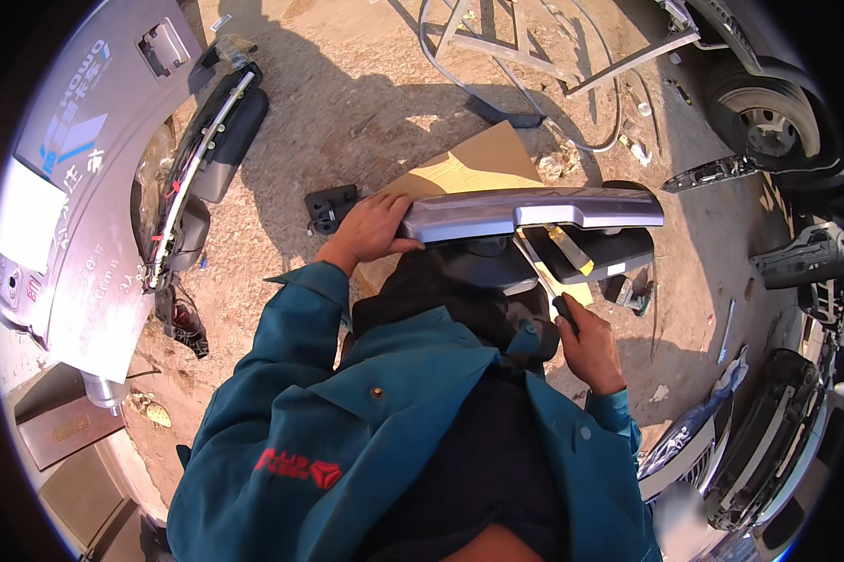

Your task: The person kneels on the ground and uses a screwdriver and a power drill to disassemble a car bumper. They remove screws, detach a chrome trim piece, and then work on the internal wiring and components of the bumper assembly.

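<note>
The left hand (370, 229) grasps the left end of a silver-grey trim panel (459, 215), fingers over its top and thumb along the near edge; the right hand (591, 351), on the near side of the panel's right half, is wrapped round a black-handled screwdriver (566, 309), whose slim shaft slants up to the panel's notch; whether the tip bears on anything cannot be told. The panel lies crosswise before the person, over a black mirror housing (619, 251); only its left end is held, so hard levering at the notch could make the unheld right end swing or tip; a slip could score the glossy paint, or carry the tip leftward along the panel toward the left hand, because the shaft slants that way; the housing could be gouged if it took the leverage. A yellow-ended piece (570, 249), its kind unclear, sits at the notch and could be knocked loose by a careless twist. A cardboard sheet (478, 159) shows beyond the panel, but it reaches only part of the ground (300, 103); a panel sliding off rightward could scrape on grit; the black bracket (331, 208) just left of the panel could be knocked by an elbow and pick up dirt.
</note>
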`<state>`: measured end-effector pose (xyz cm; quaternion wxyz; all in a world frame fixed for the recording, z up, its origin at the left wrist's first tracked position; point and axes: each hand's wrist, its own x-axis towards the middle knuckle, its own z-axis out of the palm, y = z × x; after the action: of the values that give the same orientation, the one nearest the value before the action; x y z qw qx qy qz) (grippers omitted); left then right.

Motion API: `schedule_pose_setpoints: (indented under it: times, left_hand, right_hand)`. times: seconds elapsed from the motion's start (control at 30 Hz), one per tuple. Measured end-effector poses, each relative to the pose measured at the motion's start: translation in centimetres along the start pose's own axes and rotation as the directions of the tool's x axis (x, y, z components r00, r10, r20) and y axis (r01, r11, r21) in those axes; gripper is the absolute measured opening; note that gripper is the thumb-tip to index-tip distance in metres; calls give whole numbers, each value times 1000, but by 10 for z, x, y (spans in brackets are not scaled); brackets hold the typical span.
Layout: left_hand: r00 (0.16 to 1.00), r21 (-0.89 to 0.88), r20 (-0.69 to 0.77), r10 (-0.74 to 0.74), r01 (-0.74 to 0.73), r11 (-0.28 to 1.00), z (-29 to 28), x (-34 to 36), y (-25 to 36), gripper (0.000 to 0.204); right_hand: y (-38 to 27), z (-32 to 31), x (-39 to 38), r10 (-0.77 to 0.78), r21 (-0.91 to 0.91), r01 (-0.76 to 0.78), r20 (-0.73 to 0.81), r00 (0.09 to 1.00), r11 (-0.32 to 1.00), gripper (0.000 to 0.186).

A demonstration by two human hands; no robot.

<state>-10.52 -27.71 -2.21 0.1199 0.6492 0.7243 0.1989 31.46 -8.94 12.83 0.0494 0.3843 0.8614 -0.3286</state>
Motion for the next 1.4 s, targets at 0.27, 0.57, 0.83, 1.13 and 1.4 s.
schedule_pose_setpoints:
  times: [0.27,0.57,0.83,1.13,1.4]
  left_hand:
    - [999,7,38,-37,37,999,-3,0,2,91]
    - [997,-2,44,-62,62,998,-2,2,-1,92]
    - [998,-35,46,-44,45,998,0,7,7,93]
    - [988,-32,109,-105,110,993,-6,-3,20,102]
    - [982,-66,101,-162,169,983,-15,2,26,100]
  right_hand:
    - [-23,22,-15,27,-12,-27,-29,999,1000,49]
    - [-34,43,-23,0,-20,-2,-82,997,1000,55]
    - [-11,102,-6,-146,-188,108,-200,969,976,58]
    - [-2,129,34,-239,-204,214,-104,966,955,65]
    - [-46,87,50,-169,-125,172,37,985,977,53]
